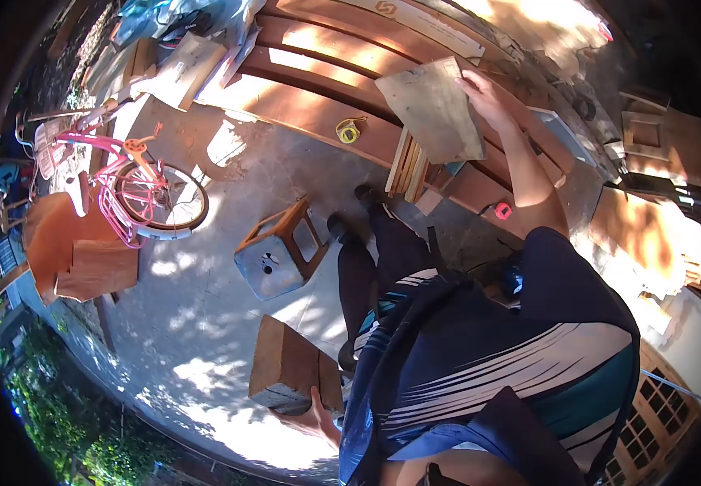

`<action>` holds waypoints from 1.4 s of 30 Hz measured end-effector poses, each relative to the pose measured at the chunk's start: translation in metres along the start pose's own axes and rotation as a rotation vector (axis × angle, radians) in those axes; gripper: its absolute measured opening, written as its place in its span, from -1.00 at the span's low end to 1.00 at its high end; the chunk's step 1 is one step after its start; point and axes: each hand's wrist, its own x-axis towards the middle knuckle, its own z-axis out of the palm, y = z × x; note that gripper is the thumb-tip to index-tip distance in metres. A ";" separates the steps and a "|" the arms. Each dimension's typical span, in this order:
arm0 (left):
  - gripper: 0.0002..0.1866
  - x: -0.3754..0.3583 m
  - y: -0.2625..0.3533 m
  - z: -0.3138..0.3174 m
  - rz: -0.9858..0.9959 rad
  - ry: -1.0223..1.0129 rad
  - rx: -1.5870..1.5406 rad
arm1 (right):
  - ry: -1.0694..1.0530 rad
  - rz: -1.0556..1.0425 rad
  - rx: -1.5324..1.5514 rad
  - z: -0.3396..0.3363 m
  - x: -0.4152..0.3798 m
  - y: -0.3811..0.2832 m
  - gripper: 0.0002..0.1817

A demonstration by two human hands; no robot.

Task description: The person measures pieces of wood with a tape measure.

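My right hand [484, 99] grips the upper right edge of a flat, pale wooden board [427, 109], which is tilted above the long reddish-brown planks [310, 121]. Down at the lower left, my left hand [310, 419] holds a thick brown wooden block [290, 360] by its near end, with the thumb up against its side. Part of that hand is hidden under the block. Below the board, a bundle of thin wooden strips [409, 166] sticks out over the planks' edge. A yellow tape measure [350, 130] lies on the front plank.
A metal-topped stool [269, 266] with a wooden frame lies tipped on the concrete floor beside my legs. To the left are a pink bicycle [136, 182] and brown wood panels [99, 267]. A red tape measure [502, 211] sits near my right arm. More boards [658, 239] stand at the right.
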 end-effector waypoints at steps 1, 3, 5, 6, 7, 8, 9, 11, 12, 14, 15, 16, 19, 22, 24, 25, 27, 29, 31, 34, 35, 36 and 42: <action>0.31 -0.015 -0.002 -0.001 -0.037 -0.002 -0.017 | 0.003 -0.016 -0.043 0.012 0.019 -0.012 -0.64; 0.31 -0.044 -0.004 -0.005 -0.099 -0.006 -0.061 | 0.022 -0.039 -0.128 0.037 0.049 -0.032 -0.64; 0.30 -0.060 -0.001 -0.006 -0.125 -0.019 -0.105 | -0.047 -0.020 0.122 0.050 0.078 -0.035 -0.61; 0.30 -0.065 0.001 -0.005 -0.131 -0.028 -0.126 | -0.072 -0.012 0.246 0.051 0.084 -0.041 -0.60; 0.29 -0.068 0.003 -0.005 -0.136 -0.039 -0.144 | -0.081 0.018 0.352 0.050 0.084 -0.046 -0.59; 0.29 -0.068 0.006 -0.004 -0.135 -0.047 -0.157 | -0.092 0.044 0.464 0.051 0.085 -0.052 -0.58; 0.29 -0.068 0.007 -0.005 -0.137 -0.051 -0.173 | -0.106 0.067 0.578 0.052 0.088 -0.060 -0.57; 0.28 -0.071 0.009 -0.007 -0.160 -0.070 -0.167 | -0.152 0.078 0.656 0.050 0.084 -0.065 -0.57; 0.28 -0.075 0.007 -0.009 -0.176 -0.081 -0.135 | -0.173 0.110 0.664 0.049 0.084 -0.064 -0.59; 0.28 -0.078 0.007 -0.007 -0.207 -0.099 -0.083 | -0.212 0.164 0.637 0.041 0.082 -0.063 -0.60; 0.29 -0.079 0.011 -0.002 -0.225 -0.101 -0.066 | -0.229 0.188 0.589 0.034 0.091 -0.040 -0.58; 0.31 -0.075 0.024 -0.010 -0.262 -0.110 -0.039 | -0.268 0.169 0.378 0.026 0.098 -0.017 -0.58; 0.33 -0.081 0.022 -0.011 -0.218 -0.047 -0.011 | -0.299 0.294 0.122 0.049 0.084 -0.033 -0.27; 0.32 -0.092 0.016 -0.014 -0.275 0.014 -0.164 | -0.404 0.204 -0.220 0.087 0.085 -0.014 -0.52; 0.30 -0.096 0.012 -0.013 -0.287 0.062 -0.226 | -0.549 0.090 -0.260 0.124 0.091 0.023 -0.56; 0.30 -0.096 0.010 -0.013 -0.277 0.087 -0.214 | -0.585 0.033 -0.356 0.141 0.086 0.016 -0.55; 0.30 -0.090 0.007 -0.019 -0.238 0.127 -0.187 | -0.605 -0.060 -0.631 0.169 0.052 -0.015 -0.52; 0.30 -0.074 0.000 -0.022 -0.262 0.095 -0.195 | -0.660 -0.043 -0.731 0.198 0.020 -0.027 -0.40; 0.31 -0.058 -0.034 -0.009 -0.283 0.058 -0.340 | -0.655 0.071 -0.750 0.220 -0.003 -0.025 -0.20; 0.30 -0.014 -0.054 -0.010 -0.210 -0.043 -0.221 | -0.681 0.360 -0.525 0.233 -0.059 -0.032 -0.10; 0.31 0.000 -0.059 -0.010 -0.194 -0.078 -0.174 | -0.644 0.370 -0.503 0.234 -0.079 -0.017 -0.14; 0.33 0.012 -0.069 -0.008 -0.147 -0.100 -0.111 | -0.599 0.381 -0.483 0.235 -0.095 0.011 -0.17; 0.37 0.104 -0.097 -0.013 0.180 -0.152 0.241 | -0.315 0.794 0.059 0.198 -0.196 0.127 -0.43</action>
